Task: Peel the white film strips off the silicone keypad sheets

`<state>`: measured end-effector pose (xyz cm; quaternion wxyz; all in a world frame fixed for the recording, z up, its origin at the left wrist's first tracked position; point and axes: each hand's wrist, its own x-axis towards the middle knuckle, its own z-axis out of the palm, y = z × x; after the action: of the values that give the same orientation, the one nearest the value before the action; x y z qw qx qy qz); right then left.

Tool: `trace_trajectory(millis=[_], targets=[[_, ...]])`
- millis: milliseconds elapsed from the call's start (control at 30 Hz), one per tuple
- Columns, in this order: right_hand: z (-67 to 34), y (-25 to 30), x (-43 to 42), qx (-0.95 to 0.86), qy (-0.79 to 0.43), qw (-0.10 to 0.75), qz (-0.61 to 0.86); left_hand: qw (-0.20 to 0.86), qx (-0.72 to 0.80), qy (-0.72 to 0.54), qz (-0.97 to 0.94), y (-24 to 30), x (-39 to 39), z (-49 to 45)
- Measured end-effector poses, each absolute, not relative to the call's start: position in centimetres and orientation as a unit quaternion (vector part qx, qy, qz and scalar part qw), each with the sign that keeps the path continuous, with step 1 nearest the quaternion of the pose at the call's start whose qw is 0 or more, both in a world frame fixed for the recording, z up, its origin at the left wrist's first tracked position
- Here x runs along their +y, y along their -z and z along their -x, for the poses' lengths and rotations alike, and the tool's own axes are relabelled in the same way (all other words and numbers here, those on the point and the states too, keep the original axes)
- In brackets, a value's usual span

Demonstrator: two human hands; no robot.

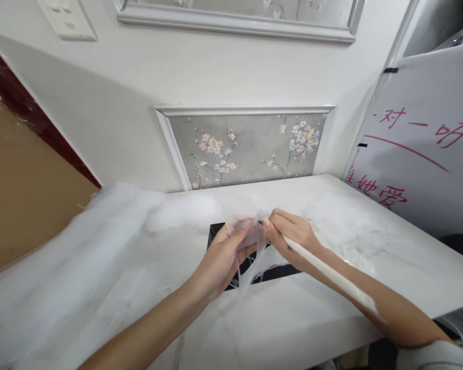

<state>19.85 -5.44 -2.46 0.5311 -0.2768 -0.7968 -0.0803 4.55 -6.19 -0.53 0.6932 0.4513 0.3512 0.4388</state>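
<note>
My left hand (227, 252) is closed on a small sheer, pale pink piece of fabric (255, 235), from which thin whitish strips hang down. Against the top right of the fabric, my right hand (293, 234) grips a long white stick (327, 269) that slants back over my forearm. The stick's far tip is hidden by my fingers and the fabric. Under both hands lies a flat black rectangle (280, 272) with white lines on it, partly covered.
White fluffy stuffing (88, 257) heaps across the left of the white table (278, 318), with a smaller clump (185, 213) behind the hands. A wall with a floral panel (250, 149) rises behind. At right stands a whiteboard (424, 118) with red writing; at left, a brown board (27, 190).
</note>
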Motion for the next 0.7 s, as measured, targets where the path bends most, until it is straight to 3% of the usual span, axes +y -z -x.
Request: trace_trajectory(millis=[100,200,433,567,633,700], targets=[[-19.3,3.4,-4.5,-0.793,0.163,0.514,0.286,0.683,0.358,-0.449,-0.451,0.9,-6.3,-4.9],[-19.1,4.0,-4.0,-0.795,0.168,0.506,0.289,0.685,0.342,-0.448,-0.46,1.3,-6.2,-5.1],[-20.3,2.8,-4.1,-0.642,-0.223,0.633,0.37,0.71,0.34,-0.422,-0.45,1.0,-5.7,-4.8],[-21.0,2.1,-3.6,-0.588,-0.226,0.704,0.327,0.709,0.328,-0.378,-0.496,0.5,-5.5,-4.2],[-21.2,2.0,-3.4,-0.619,-0.205,0.68,0.335,0.696,0.324,-0.347,-0.539,0.3,-5.4,-3.9],[-21.3,2.1,-3.2,-0.675,-0.228,0.601,0.362,0.663,0.331,-0.329,-0.585,0.2,-5.3,-3.5]])
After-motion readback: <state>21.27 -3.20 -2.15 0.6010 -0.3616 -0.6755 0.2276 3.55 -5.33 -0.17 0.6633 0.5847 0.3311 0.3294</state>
